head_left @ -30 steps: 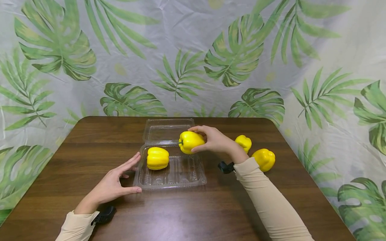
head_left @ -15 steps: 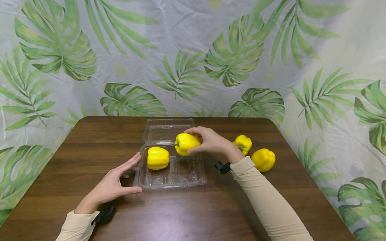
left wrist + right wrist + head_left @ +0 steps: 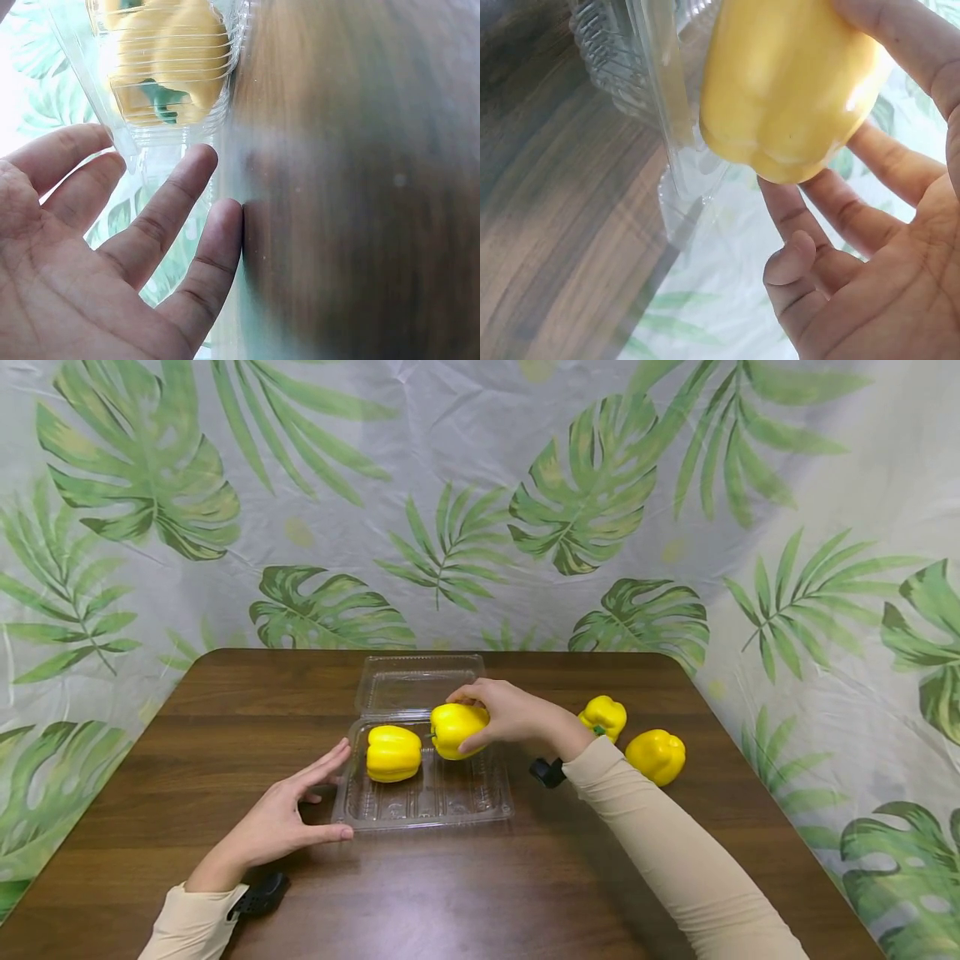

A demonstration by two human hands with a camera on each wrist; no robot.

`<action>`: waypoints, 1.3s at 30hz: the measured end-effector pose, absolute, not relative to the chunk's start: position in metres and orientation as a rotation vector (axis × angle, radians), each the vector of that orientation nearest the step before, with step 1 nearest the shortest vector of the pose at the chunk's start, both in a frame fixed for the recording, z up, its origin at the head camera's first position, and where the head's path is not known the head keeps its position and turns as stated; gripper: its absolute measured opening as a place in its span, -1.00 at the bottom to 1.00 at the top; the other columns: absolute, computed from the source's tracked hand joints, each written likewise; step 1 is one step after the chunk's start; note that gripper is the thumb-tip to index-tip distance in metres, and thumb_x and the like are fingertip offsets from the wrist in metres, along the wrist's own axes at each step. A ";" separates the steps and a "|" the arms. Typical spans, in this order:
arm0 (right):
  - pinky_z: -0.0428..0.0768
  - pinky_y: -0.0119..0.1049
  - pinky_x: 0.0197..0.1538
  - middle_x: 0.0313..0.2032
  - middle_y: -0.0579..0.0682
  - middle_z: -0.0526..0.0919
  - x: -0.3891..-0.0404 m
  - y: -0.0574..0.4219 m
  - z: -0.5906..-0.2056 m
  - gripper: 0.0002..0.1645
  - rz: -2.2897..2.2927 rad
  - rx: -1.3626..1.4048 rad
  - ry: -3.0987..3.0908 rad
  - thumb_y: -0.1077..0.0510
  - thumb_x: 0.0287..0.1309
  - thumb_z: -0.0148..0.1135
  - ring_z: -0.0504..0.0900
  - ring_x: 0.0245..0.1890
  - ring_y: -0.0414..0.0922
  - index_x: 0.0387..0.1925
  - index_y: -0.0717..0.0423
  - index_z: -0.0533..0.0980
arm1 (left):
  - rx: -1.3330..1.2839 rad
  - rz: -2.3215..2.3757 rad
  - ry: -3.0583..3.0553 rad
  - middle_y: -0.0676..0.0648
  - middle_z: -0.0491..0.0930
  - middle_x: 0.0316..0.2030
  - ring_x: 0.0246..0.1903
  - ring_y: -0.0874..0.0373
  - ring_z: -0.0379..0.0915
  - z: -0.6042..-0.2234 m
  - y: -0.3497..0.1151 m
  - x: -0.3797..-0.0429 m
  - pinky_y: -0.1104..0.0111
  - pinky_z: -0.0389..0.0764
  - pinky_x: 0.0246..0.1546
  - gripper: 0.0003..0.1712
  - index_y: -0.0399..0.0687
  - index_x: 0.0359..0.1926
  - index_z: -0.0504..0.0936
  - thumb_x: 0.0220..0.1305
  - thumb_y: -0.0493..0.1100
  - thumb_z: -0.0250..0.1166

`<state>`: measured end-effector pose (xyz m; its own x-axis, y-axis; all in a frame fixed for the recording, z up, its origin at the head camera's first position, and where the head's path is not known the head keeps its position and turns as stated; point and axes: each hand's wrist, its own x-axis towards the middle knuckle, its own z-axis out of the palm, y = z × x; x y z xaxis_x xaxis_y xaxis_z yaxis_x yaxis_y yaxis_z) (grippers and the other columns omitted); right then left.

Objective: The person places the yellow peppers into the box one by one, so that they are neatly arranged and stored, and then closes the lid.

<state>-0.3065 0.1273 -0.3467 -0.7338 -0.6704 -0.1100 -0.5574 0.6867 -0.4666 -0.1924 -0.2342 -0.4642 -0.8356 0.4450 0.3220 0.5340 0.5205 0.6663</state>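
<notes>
My right hand (image 3: 513,717) grips a yellow bell pepper (image 3: 457,732) on its side, thumb on the near side and fingers on the far side, over the back right part of a clear plastic clamshell container (image 3: 450,821). The right wrist view shows the held bell pepper (image 3: 787,90) slightly above the container's rim. Another yellow bell pepper (image 3: 393,754) lies in the container's left part, its green stem visible through the wall in the left wrist view. My left hand (image 3: 281,818) rests at the container's left edge, fingers spread and fairly straight; fingertips are close to the wall.
Two more yellow bell peppers (image 3: 604,717) lie on the brown wooden table (image 3: 480,893) to the right, partly behind my right forearm. The container's lid (image 3: 420,685) lies folded back behind its base. A leaf-patterned cloth (image 3: 450,527) hangs behind the table.
My right hand has moved left and down with its bell pepper, bringing it closer to the one in the container. My left hand has stayed in place.
</notes>
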 end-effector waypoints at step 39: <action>0.56 0.05 0.29 0.20 0.07 0.60 -0.302 0.093 -0.356 -0.09 -0.163 -0.996 2.689 -0.23 0.09 0.67 0.56 0.19 0.05 0.40 -0.04 0.52 | -0.829 -1.190 -2.660 -0.16 0.17 0.68 0.19 0.37 0.58 -0.467 -0.234 -0.193 0.29 0.71 0.03 0.21 0.00 0.68 0.25 0.11 0.04 0.70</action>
